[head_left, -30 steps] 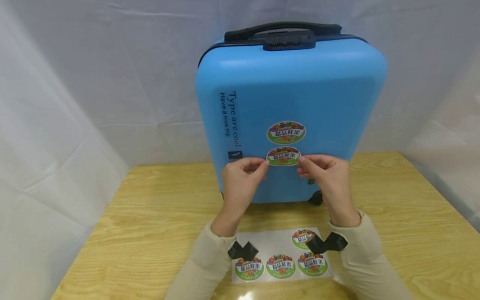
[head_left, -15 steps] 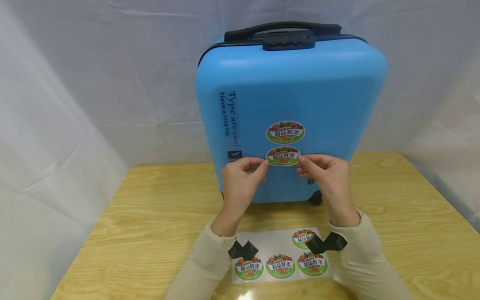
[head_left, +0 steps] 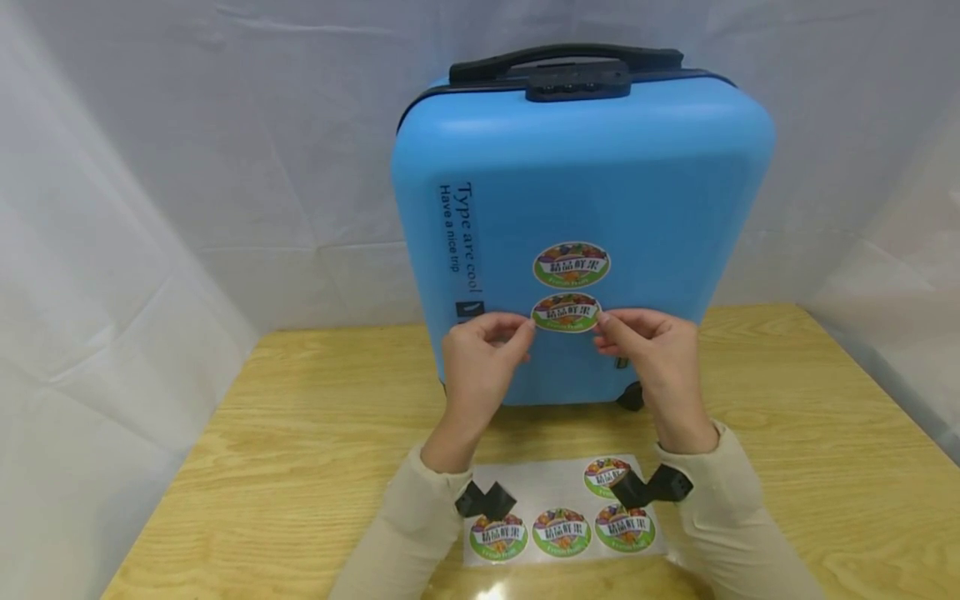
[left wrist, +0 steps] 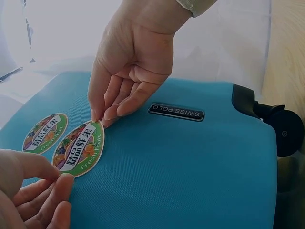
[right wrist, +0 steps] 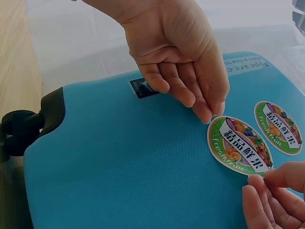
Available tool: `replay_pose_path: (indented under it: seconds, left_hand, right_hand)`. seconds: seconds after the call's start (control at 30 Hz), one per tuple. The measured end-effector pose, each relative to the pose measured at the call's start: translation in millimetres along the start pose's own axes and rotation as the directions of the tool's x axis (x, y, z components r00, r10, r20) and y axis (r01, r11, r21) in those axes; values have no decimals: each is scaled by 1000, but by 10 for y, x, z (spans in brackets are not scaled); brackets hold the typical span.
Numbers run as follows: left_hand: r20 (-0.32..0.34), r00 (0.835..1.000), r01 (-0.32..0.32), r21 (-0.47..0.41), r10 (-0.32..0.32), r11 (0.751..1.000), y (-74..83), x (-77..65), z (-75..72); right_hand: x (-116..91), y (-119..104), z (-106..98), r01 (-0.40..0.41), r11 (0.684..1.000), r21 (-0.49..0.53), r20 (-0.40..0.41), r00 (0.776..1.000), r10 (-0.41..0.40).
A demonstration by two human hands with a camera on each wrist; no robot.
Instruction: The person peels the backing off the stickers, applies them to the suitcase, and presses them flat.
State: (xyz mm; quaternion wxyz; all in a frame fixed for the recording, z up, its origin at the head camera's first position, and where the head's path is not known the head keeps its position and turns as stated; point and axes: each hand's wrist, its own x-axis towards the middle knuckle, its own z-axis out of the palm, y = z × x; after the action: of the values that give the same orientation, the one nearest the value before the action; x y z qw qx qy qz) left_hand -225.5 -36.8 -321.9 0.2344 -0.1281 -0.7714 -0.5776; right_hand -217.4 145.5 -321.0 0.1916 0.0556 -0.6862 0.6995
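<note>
An oval fruit sticker (head_left: 567, 312) with a green lower edge is held by its two ends in front of the blue suitcase (head_left: 510, 225). My left hand (head_left: 483, 362) pinches its left end between thumb and fingers, and my right hand (head_left: 660, 362) pinches the right end. Just above it, a matching sticker (head_left: 572, 265) lies flat on the suitcase. Both wrist views show the held sticker (left wrist: 78, 149) close to the shell; whether its back touches I cannot tell. In the right wrist view, the thumb and fingertips of both hands meet at the sticker's (right wrist: 240, 145) ends.
On the wooden table (head_left: 322, 433), a backing sheet (head_left: 536, 483) with several more oval stickers lies below my forearms. The suitcase stands upright on its wheels (head_left: 632, 397), its black handle (head_left: 566, 54) on top. A white cloth (head_left: 225, 167) hangs behind.
Almost nothing differs. Both hands keep their pinch on the sticker at the same spot, with only a very slight shift of the left hand.
</note>
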Motion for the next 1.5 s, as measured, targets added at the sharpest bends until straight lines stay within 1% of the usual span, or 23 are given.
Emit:
replay_pose_path:
  seconds: [0.17, 0.4, 0.5, 0.77, 1.07, 1.3, 1.5]
  left_hand:
    - [-2, 1000, 2, -16, -2, 1000, 1, 5, 6]
    - [0, 1000, 18, -57, -18, 998, 40, 1, 16]
    - [6, 1000, 9, -68, -8, 998, 59, -5, 19]
    - [16, 1000, -23, -69, 24, 997, 100, 7, 54]
    - [41, 999, -28, -65, 30, 997, 149, 18, 110]
    - [56, 998, -18, -70, 22, 997, 187, 16, 162]
    - [60, 998, -30, -71, 35, 997, 202, 18, 207]
  right_hand:
    - [-3, -2, 2, 3, 1000, -10, -2, 1000, -3]
    - [7, 12, -1, 20, 1000, 9, 0, 1000, -20]
    - [10, 22, -3, 26, 1000, 8, -2, 1000, -26]
    - [15, 18, 4, 50, 998, 25, -16, 999, -49]
    - [1, 16, -6, 49, 998, 25, -5, 999, -49]
    - [-7, 13, -16, 63, 998, 16, -1, 998, -63]
    - [-14, 5, -9, 62, 998, -4, 8, 998, -62]
